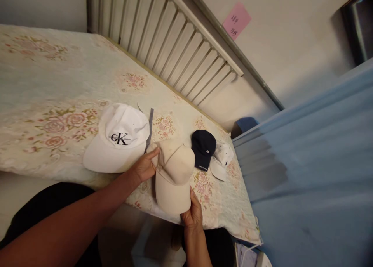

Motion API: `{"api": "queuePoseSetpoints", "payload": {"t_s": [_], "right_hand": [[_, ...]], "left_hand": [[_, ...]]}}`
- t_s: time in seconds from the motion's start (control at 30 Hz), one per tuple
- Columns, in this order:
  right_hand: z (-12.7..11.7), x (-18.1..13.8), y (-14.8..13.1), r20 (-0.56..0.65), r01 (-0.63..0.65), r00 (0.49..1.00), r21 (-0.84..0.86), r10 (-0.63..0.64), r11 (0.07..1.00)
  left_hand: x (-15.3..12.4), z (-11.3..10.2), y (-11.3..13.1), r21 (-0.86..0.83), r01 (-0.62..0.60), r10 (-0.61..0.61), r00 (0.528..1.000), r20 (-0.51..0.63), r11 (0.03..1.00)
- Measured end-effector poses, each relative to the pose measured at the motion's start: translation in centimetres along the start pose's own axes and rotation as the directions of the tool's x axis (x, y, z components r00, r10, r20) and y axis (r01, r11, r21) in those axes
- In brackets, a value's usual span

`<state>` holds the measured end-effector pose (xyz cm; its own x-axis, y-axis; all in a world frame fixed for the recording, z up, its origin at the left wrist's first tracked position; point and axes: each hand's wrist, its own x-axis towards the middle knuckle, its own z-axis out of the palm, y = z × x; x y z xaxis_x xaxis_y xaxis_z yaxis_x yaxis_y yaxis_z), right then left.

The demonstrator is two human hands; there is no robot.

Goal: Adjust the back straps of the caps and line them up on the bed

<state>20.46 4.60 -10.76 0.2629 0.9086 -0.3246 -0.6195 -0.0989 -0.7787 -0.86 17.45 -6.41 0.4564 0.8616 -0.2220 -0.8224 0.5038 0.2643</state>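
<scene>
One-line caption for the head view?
Both hands, left and right, hold a beige cap on a floral mattress.

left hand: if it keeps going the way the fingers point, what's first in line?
The left hand points right and slightly up, fingers already on the beige cap. Past that, the navy cap looks next in line, though depth is hard to judge.

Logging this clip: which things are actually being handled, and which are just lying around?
In hand:
beige cap, held by the left hand at its back and the right hand at its brim

Lying about:
white cap
navy cap
small white cap
floral mattress
pink note
</scene>
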Motion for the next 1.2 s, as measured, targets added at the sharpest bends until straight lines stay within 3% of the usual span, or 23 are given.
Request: {"api": "queuePoseSetpoints", "payload": {"t_s": [0.23, 0.57, 0.8, 0.9, 0.97, 1.07, 1.13, 1.2], "right_hand": [[0.0, 0.1, -0.2, 0.034, 0.021, 0.999, -0.037, -0.019, 0.999], [0.1, 0.4, 0.0, 0.055, -0.008, 0.998, -0.058, 0.011, 0.998], [0.3, 0.2, -0.2, 0.073, -0.013, 0.997, -0.122, 0.022, 0.992], [0.2, 0.1, -0.4, 0.063, -0.030, 0.997, -0.139, 0.039, 0.990], [0.0, 0.1, -0.5, 0.047, -0.036, 0.998, -0.161, 0.044, 0.986], [-0.1, 0.1, -0.6, 0.043, -0.035, 0.998, -0.168, 0.043, 0.985], [-0.1, 0.0, -0.6, 0.046, -0.029, 0.998, -0.165, 0.037, 0.986], [-0.1, 0.0, -0.6, 0.041, -0.023, 0.999, -0.169, 0.030, 0.985]], "left_hand": [[-0.3, 0.2, 0.3, 0.012, 0.039, -0.041, 0.990, 0.132, 0.999], [0.0, 0.2, 0.5, 0.028, 0.007, -0.010, 0.992, 0.125, 1.000], [-0.3, 0.5, 0.6, 0.001, 0.010, -0.009, 0.947, 0.320, 1.000], [-1.1, 0.5, 0.8, 0.136, 0.052, -0.110, 0.879, 0.465, 0.989], [-1.7, 0.4, 1.1, 0.332, 0.079, -0.235, 0.855, 0.462, 0.940], [-2.4, 0.3, 1.6, 0.534, 0.054, -0.278, 0.895, 0.348, 0.844], [-2.7, 0.5, 1.9, 0.548, 0.024, -0.241, 0.914, 0.327, 0.836], [-2.9, 0.8, 2.0, 0.521, 0.026, -0.249, 0.898, 0.362, 0.853]]}}
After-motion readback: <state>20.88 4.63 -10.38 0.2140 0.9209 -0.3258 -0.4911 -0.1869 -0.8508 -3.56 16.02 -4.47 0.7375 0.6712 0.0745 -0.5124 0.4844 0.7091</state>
